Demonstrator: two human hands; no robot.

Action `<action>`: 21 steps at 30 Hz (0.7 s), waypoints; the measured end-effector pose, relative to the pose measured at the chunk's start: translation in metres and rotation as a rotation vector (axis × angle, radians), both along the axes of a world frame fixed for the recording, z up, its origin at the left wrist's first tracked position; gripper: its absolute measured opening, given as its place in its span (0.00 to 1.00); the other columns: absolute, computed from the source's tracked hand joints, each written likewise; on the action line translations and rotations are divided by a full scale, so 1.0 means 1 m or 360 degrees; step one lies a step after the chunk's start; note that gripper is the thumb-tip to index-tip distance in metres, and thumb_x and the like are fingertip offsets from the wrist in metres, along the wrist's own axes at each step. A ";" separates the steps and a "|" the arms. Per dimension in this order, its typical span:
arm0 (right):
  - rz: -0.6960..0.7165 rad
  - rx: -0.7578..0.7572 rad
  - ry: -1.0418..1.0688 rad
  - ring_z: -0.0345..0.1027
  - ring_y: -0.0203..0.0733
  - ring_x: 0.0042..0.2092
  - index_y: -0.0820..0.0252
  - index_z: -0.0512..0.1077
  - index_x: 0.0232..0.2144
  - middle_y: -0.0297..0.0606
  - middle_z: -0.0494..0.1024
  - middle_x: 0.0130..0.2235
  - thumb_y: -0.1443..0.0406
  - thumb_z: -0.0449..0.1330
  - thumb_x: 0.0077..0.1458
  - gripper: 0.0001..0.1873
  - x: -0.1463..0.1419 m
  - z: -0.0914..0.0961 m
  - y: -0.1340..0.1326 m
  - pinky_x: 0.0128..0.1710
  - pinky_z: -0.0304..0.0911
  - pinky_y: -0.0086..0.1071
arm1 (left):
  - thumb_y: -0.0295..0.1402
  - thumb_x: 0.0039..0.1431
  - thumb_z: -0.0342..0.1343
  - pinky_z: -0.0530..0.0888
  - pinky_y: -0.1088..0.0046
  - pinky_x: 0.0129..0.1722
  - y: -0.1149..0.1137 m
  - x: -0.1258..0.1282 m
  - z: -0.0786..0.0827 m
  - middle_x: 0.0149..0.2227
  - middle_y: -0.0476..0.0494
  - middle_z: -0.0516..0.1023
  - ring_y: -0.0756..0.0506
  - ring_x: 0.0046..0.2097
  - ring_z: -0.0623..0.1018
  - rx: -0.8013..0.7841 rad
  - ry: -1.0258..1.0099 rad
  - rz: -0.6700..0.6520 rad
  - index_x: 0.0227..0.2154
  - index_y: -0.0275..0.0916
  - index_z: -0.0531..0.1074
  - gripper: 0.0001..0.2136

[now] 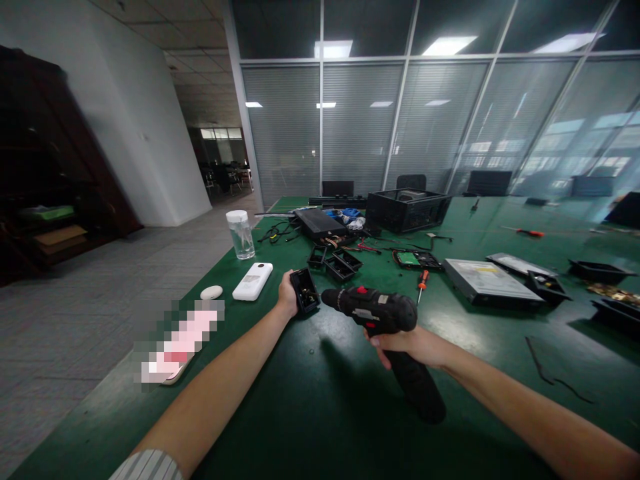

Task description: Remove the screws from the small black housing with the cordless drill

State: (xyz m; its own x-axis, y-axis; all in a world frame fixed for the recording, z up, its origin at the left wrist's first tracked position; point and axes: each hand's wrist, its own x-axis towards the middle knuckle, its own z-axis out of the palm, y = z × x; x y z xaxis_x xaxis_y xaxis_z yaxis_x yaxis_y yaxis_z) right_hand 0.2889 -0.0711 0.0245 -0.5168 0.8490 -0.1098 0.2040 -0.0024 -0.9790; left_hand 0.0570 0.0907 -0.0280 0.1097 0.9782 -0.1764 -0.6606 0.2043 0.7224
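My right hand (400,343) is wrapped round the grip of a black cordless drill (373,310) with red buttons. The drill's chuck points left, close to a small black box (305,291) that stands tilted with its open side toward the drill. My left hand (287,293) grips that box from its left side. Small brassy bits show inside the box, too small to name. Whether the drill tip touches it I cannot tell. Behind the box lie several black open frames (343,265). An orange-handled screwdriver (423,280) rests beyond the drill.
On the left are a clear water bottle (241,235), a white power bank (253,281), a white oval case (211,293) and a blurred pink object (187,340). An optical drive (490,285) lies right. A black computer case (407,210) and cables stand at the back of the green table (300,413).
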 end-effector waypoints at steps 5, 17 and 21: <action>0.0009 0.0006 -0.0007 0.62 0.35 0.23 0.63 0.68 0.32 0.32 0.72 0.19 0.58 0.60 0.51 0.13 0.000 0.000 0.000 0.26 0.55 0.30 | 0.43 0.53 0.48 0.73 0.66 0.25 0.002 0.000 -0.001 0.22 0.45 0.72 0.44 0.23 0.74 -0.0040 -0.0024 0.0049 0.27 0.36 0.70 0.14; 0.0020 0.0034 -0.0036 0.63 0.37 0.25 0.63 0.67 0.32 0.33 0.72 0.20 0.59 0.58 0.52 0.12 0.002 -0.001 0.001 0.30 0.56 0.32 | 0.44 0.52 0.48 0.73 0.66 0.25 0.004 -0.001 -0.004 0.22 0.45 0.72 0.44 0.23 0.74 -0.0016 -0.0022 0.0026 0.27 0.36 0.70 0.15; 0.0030 0.0045 -0.0034 0.62 0.36 0.25 0.63 0.67 0.32 0.33 0.72 0.20 0.59 0.58 0.52 0.12 0.002 -0.002 0.002 0.30 0.55 0.32 | 0.44 0.52 0.47 0.72 0.66 0.25 0.005 0.000 -0.004 0.22 0.45 0.72 0.44 0.24 0.74 -0.0022 0.0002 0.0024 0.27 0.36 0.70 0.15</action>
